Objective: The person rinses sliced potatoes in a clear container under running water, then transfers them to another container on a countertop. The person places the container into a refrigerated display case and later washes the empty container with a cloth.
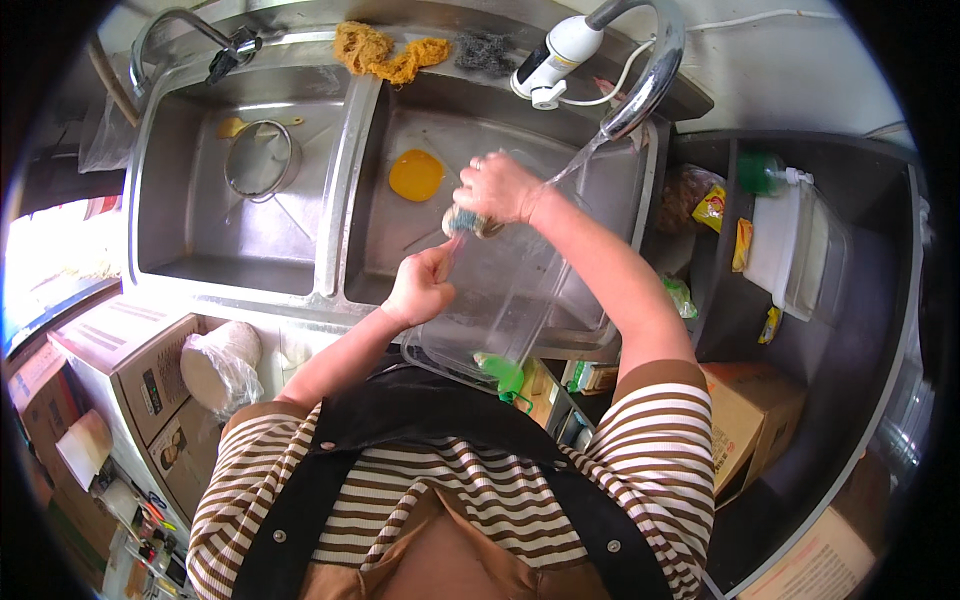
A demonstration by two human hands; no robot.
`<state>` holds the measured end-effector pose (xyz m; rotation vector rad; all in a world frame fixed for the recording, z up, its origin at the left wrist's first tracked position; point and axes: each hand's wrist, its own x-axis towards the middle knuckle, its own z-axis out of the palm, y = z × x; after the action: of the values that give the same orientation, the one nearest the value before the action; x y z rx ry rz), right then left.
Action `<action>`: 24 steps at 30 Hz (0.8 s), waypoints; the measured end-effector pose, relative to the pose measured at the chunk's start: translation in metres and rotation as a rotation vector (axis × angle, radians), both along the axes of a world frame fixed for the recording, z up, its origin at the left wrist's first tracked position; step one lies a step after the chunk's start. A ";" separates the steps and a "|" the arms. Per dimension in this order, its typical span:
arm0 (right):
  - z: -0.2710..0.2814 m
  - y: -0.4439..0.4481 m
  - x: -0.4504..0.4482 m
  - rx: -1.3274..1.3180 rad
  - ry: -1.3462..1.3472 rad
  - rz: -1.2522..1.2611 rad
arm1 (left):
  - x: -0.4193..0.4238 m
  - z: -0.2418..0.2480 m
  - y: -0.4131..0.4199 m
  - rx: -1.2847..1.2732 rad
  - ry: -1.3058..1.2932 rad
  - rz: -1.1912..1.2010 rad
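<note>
Over the right basin of a stainless steel double sink [336, 187], my left hand [421, 283] is closed on a thin, pinkish handle. Just above it, a pale and bluish scrubbing pad or brush head [466, 220] shows below my right hand [498, 186], whose fingers are curled on it; its exact form is partly hidden. Water runs from the chrome faucet [626, 120] behind my right wrist. A large clear plastic container [495, 330] stands tilted in the basin and over its front edge. A yellow round item [416, 175] lies on the basin floor.
The left basin holds a round metal-rimmed vessel [262, 161] and a yellow utensil [231, 127]. Orange scouring cloths [390, 56] and a dark steel-wool pad [484, 52] lie on the back ledge. Cardboard boxes [120, 337] stand at left; a dark shelf [817, 375] with plastic tubs is at right.
</note>
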<state>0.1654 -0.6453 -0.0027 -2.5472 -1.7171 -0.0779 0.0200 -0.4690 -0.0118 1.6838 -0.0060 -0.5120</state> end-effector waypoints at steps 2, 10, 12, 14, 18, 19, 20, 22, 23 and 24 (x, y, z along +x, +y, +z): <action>-0.001 -0.009 0.024 0.030 -0.001 -0.031 | 0.003 -0.002 0.002 -0.189 -0.060 0.068; -0.010 -0.049 0.027 0.322 0.684 -0.865 | 0.009 0.005 0.012 -0.057 -0.065 0.127; -0.007 -0.051 0.024 0.283 0.729 -0.952 | 0.009 0.005 0.008 -0.146 -0.092 0.174; -0.003 -0.047 0.025 0.122 0.493 -0.802 | 0.010 0.004 0.007 -0.184 -0.045 0.141; 0.007 -0.025 0.038 -0.087 0.263 -0.460 | 0.016 0.005 0.013 -0.112 0.069 -0.060; 0.008 -0.022 0.042 -0.070 0.213 -0.317 | 0.017 0.006 0.015 -0.083 0.106 -0.078; 0.007 -0.016 0.044 -0.073 0.147 -0.180 | 0.019 0.006 0.016 -0.058 0.126 -0.095; 0.005 -0.017 0.048 -0.040 0.311 -0.251 | 0.021 0.008 0.017 -0.115 0.111 -0.057; 0.002 -0.020 0.050 -0.035 0.402 -0.289 | 0.022 0.008 0.016 -0.196 0.072 -0.001; -0.001 -0.026 0.052 0.091 0.475 -0.370 | 0.022 0.008 0.015 -0.278 0.034 0.057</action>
<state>0.2174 -0.6715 -0.0034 -2.5116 -1.0445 0.3875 0.0415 -0.4536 -0.0036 1.3995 -0.0044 -0.4733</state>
